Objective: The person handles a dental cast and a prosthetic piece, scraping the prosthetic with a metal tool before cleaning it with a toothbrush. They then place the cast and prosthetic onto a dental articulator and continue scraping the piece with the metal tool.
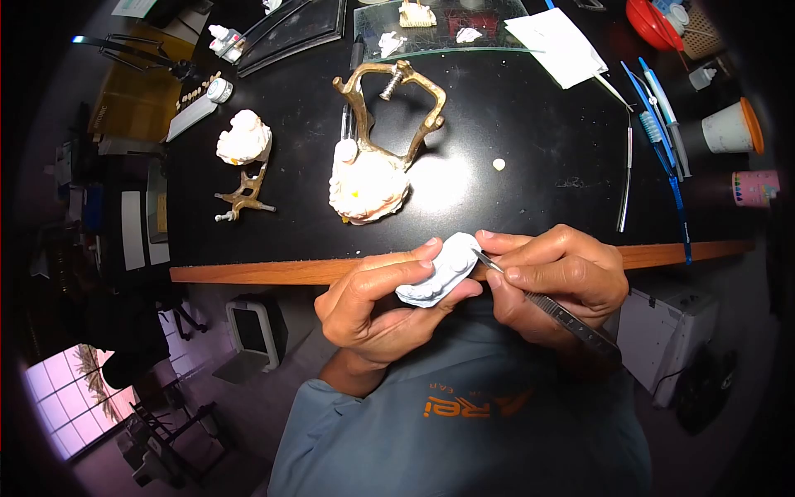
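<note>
While the person in the grey top leans in at the black table (530,124), I scan from the left. First a row of small tooth-like pieces (197,89), then a round jar (219,90) beside it and a small white bottle (225,41) further back. Next, a rough white cast (245,137) with a brass bracket (245,195) attached on its near side. Then a bigger white cast (369,189), joined to an upright-looking brass frame (439,93) with a screw; an orange spot shows on that cast.

Left hand (373,302): fingers and thumb grip a pale model (440,273) from both sides. Model sits tilted between the two hands, at the table's wooden edge (248,272) as I see it, held up rather than set down. Right hand (563,277): thumb and fingers pinch a slim metal tool (556,312), ridged handle slanting back toward the palm, tip at the model's far right end; can't tell how firmly it presses.

Beyond the hands, a small round pale bit (498,165) lies alone. Further right: white paper (559,48), blue-handled tools (658,124) side by side, an orange-rimmed cup (729,129), a pink cup (754,189).
</note>
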A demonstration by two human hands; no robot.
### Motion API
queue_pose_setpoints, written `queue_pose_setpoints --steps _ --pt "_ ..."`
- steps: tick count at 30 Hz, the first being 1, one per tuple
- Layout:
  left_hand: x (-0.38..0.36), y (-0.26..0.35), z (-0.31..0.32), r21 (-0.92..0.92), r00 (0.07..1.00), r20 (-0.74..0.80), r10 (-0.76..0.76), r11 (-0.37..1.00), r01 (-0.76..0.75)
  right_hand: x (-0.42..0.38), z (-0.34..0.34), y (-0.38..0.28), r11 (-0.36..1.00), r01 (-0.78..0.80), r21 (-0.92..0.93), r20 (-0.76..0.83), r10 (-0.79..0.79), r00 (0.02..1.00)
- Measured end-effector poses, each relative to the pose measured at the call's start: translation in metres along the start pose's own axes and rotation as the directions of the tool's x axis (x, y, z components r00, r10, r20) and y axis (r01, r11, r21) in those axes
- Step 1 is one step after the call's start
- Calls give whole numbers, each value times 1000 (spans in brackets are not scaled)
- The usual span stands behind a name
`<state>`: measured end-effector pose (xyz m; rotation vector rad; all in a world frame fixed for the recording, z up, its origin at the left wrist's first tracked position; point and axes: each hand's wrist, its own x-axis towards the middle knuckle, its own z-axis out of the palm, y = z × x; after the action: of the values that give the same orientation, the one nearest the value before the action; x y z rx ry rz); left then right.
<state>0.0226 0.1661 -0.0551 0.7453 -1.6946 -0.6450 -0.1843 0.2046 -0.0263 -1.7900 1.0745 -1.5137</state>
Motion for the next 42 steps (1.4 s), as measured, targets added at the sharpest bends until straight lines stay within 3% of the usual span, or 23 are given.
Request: queue_pose_setpoints --steps 31,34,42 --pt "3 1 -2 -29 1000 21 -17 999 18 0 0 3 1000 26 1 -14 -26 1000" --pt "3 2 -2 -28 1000 20 -18 999 19 5 5 2 1000 22 -18 -105 -23 994" --pt "0 1 -4 26 998 49 -26 999 24 6 3 2 999 34 -12 -53 -35 998"
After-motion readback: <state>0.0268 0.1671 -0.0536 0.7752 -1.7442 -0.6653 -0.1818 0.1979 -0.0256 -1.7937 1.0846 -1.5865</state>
